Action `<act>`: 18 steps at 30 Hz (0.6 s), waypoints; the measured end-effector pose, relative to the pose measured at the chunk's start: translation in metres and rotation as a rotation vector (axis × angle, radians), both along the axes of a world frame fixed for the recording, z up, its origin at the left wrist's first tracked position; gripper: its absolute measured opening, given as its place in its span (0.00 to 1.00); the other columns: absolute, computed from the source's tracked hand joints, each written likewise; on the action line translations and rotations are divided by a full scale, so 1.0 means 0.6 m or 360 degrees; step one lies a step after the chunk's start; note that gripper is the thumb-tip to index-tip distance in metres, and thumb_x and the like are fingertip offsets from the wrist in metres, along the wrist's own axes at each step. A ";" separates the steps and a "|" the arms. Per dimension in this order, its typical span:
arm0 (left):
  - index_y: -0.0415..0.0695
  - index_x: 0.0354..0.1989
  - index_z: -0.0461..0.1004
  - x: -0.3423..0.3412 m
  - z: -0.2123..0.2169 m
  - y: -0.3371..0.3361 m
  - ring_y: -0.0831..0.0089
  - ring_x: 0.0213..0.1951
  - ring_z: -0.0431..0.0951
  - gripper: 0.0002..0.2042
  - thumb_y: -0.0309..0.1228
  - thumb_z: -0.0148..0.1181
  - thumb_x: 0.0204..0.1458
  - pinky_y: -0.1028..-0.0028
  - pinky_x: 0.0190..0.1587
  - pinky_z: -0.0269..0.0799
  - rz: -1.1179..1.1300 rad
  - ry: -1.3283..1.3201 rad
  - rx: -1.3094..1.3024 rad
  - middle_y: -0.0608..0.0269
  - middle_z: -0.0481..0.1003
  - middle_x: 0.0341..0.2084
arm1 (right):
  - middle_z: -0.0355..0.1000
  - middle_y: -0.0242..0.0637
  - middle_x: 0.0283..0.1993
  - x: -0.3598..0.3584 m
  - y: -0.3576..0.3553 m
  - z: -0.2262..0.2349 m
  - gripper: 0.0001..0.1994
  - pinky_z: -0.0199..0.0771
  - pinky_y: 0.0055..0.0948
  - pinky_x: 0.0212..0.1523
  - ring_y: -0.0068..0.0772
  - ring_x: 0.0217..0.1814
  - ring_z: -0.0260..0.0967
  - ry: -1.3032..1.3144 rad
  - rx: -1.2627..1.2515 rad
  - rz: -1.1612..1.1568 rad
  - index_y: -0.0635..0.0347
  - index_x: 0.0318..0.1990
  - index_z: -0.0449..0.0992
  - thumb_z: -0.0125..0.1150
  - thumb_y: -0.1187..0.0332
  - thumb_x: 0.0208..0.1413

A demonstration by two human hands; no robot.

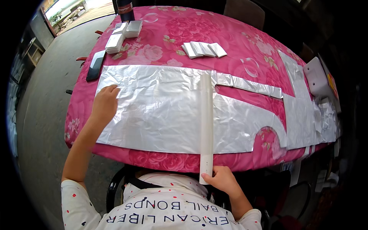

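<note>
Foil (153, 115) lies spread flat along the near edge of the table (214, 34), a long white tube (206, 126) laid across it from mid-sheet to past the near edge. Left hand (104, 102) presses open-palmed on the foil's far left corner, while the right hand (222, 179) grips the tube's near end. Judging by this, the step is lining up the tube as a straightedge; next calls for holding both steady.
</note>
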State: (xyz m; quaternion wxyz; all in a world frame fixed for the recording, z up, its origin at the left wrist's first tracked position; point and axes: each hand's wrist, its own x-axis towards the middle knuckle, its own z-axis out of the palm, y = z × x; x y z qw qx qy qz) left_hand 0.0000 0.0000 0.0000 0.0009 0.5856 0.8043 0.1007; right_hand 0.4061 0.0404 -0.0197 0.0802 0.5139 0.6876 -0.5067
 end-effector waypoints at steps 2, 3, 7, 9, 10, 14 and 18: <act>0.38 0.43 0.69 0.095 0.008 0.031 0.55 0.48 0.70 0.14 0.20 0.54 0.45 0.66 0.50 0.65 -0.0336 -0.0399 0.0480 0.51 0.71 0.44 | 0.74 0.44 0.26 -0.002 0.001 -0.001 0.20 0.70 0.31 0.31 0.39 0.28 0.73 -0.0024 -0.0015 0.0013 0.62 0.34 0.78 0.60 0.53 0.43; 0.39 0.46 0.69 0.155 -0.017 0.039 0.55 0.49 0.69 0.16 0.21 0.54 0.46 0.65 0.51 0.65 -0.0477 -0.0625 0.0519 0.52 0.70 0.46 | 0.74 0.43 0.26 0.011 0.005 0.007 0.19 0.70 0.30 0.30 0.36 0.27 0.73 -0.0093 -0.0004 0.0046 0.64 0.34 0.77 0.61 0.55 0.44; 0.33 0.57 0.56 0.290 -0.085 0.083 0.52 0.58 0.60 0.26 0.25 0.53 0.48 0.63 0.58 0.57 -0.0821 -0.0773 0.0566 0.46 0.59 0.57 | 0.74 0.43 0.24 -0.002 0.005 0.007 0.19 0.70 0.30 0.30 0.36 0.26 0.73 -0.0128 -0.0067 0.0096 0.65 0.32 0.77 0.61 0.55 0.43; 0.31 0.58 0.53 0.315 -0.116 0.102 0.51 0.60 0.55 0.27 0.26 0.50 0.49 0.62 0.61 0.52 -0.0728 -0.0788 0.0529 0.43 0.55 0.58 | 0.73 0.44 0.23 0.000 0.008 0.004 0.20 0.70 0.31 0.30 0.39 0.26 0.73 -0.0144 -0.0095 0.0098 0.65 0.32 0.77 0.60 0.53 0.43; 0.30 0.59 0.51 0.323 -0.125 0.107 0.50 0.61 0.53 0.28 0.26 0.48 0.49 0.61 0.62 0.49 -0.0682 -0.0797 0.0507 0.42 0.54 0.59 | 0.73 0.44 0.23 0.002 0.008 0.003 0.21 0.70 0.31 0.30 0.38 0.25 0.72 -0.0141 -0.0103 0.0107 0.65 0.32 0.77 0.60 0.52 0.43; 0.27 0.58 0.51 0.335 -0.141 0.111 0.49 0.63 0.50 0.28 0.31 0.42 0.51 0.59 0.64 0.43 -0.0716 -0.0491 0.0335 0.38 0.53 0.59 | 0.73 0.43 0.22 0.017 0.022 -0.021 0.26 0.70 0.29 0.29 0.38 0.23 0.72 -0.0011 -0.0033 0.0290 0.65 0.31 0.77 0.59 0.45 0.45; 0.26 0.59 0.51 0.327 -0.151 0.101 0.51 0.64 0.49 0.28 0.34 0.38 0.51 0.59 0.65 0.40 -0.0649 -0.0322 0.0261 0.38 0.51 0.60 | 0.73 0.38 0.21 -0.053 0.105 0.029 0.22 0.68 0.25 0.26 0.28 0.21 0.69 -0.0148 0.0378 0.0477 0.66 0.29 0.77 0.61 0.50 0.48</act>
